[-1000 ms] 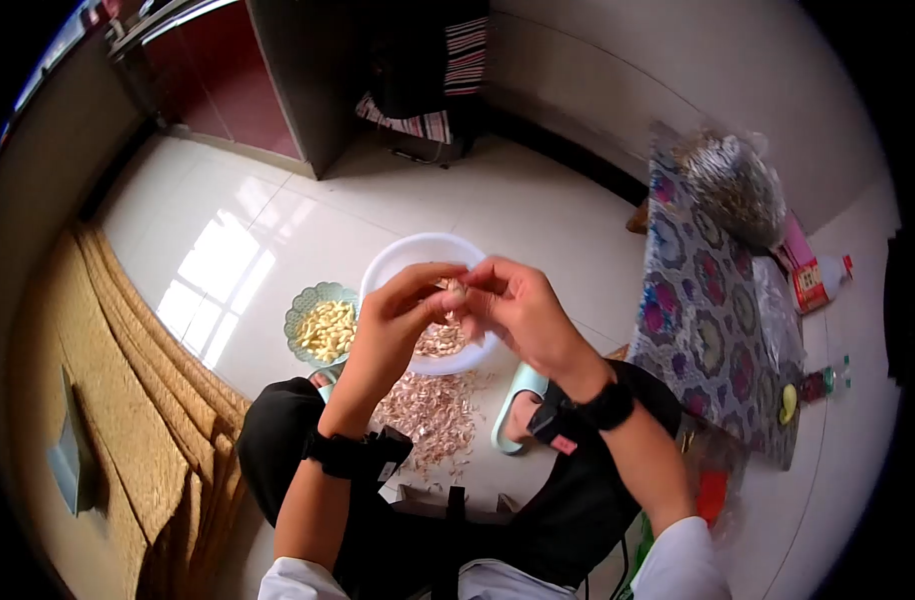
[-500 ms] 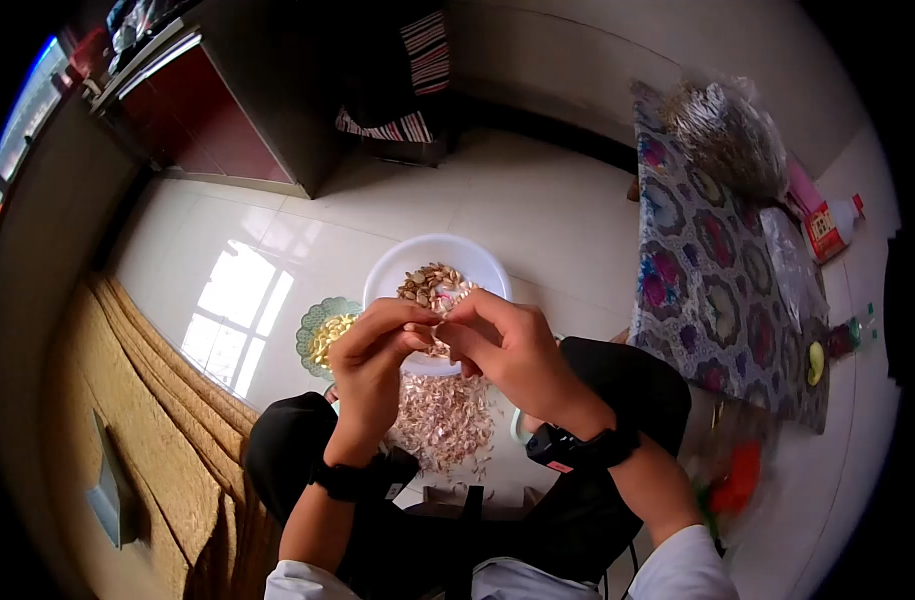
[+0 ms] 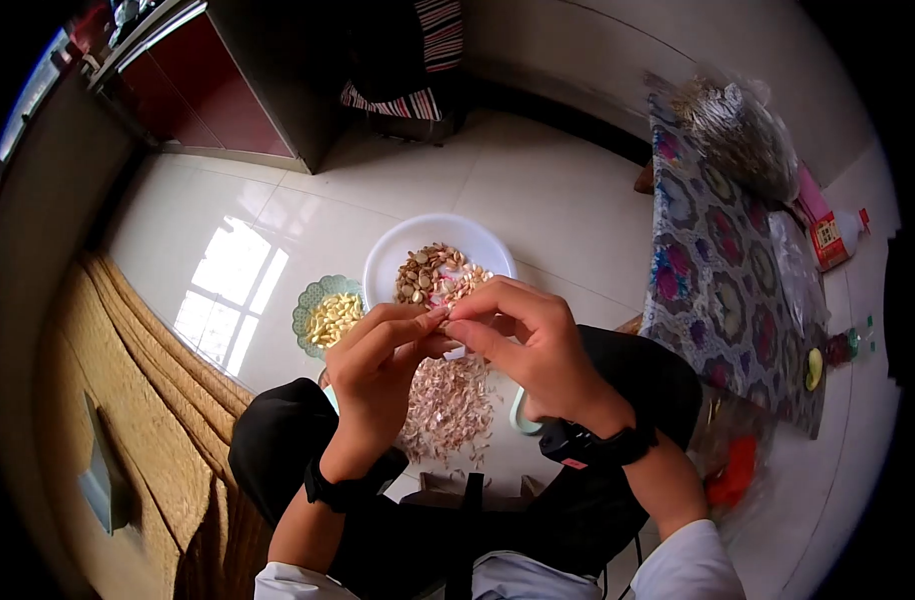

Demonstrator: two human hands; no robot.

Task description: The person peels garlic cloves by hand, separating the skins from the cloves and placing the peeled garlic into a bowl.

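Note:
My left hand (image 3: 370, 372) and my right hand (image 3: 543, 350) meet fingertip to fingertip over the near rim of a white basin (image 3: 380, 250). Both are closed in a pinch on one small garlic clove, mostly hidden by the fingers. Inside the basin lie brown and pinkish unpeeled cloves (image 3: 433, 268). Left of it stands a green scalloped bowl (image 3: 302, 322) holding pale yellow peeled cloves (image 3: 334, 318). Below my hands, a heap of papery garlic skins (image 3: 450, 408) is spread on the floor between my knees.
Rolled or folded straw mats (image 3: 128, 400) lie along the left, with a grey-blue dustpan-like object (image 3: 103, 490) on them. A table with a patterned cloth (image 3: 713, 260) stands at right, carrying a plastic-wrapped bundle (image 3: 733, 130). A red cabinet (image 3: 203, 90) is at the far left.
The view has shifted slightly, so the basin and bowl sit higher in it. My hands remain pinched together, now nearer the basin's front rim, with the fingers slightly rearranged.

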